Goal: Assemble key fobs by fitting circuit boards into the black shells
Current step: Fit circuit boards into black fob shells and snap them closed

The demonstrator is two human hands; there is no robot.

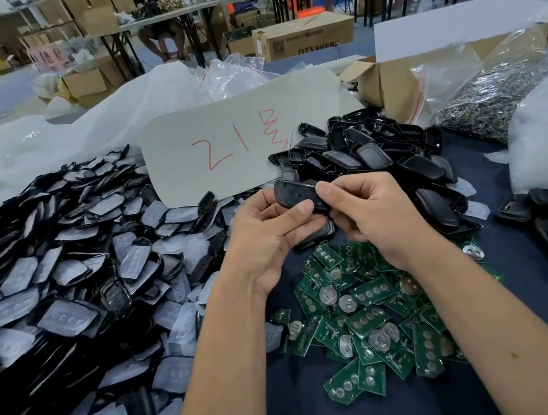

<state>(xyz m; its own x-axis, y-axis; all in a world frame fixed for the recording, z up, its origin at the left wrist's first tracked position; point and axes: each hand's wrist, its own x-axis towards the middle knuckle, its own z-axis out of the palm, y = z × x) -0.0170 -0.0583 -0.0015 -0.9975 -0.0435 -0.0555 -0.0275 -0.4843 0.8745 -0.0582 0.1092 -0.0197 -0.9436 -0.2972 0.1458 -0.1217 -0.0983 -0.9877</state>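
Observation:
Both hands hold one black key fob shell (293, 193) above the table's middle. My left hand (268, 232) grips it from below and the left, thumb pressed on its lower edge. My right hand (370, 216) pinches its right end between thumb and fingers. Several green circuit boards (366, 320) with round silver battery clips lie in a loose heap on the dark blue cloth under my wrists. Whether a board sits inside the held shell cannot be seen.
A large heap of black shells with clear rubber button pads (68, 284) fills the left. Empty black shells (380, 156) pile up behind my hands. A grey card (223, 144) marked in red lies at the back. A bag of metal rings (494, 101) sits far right.

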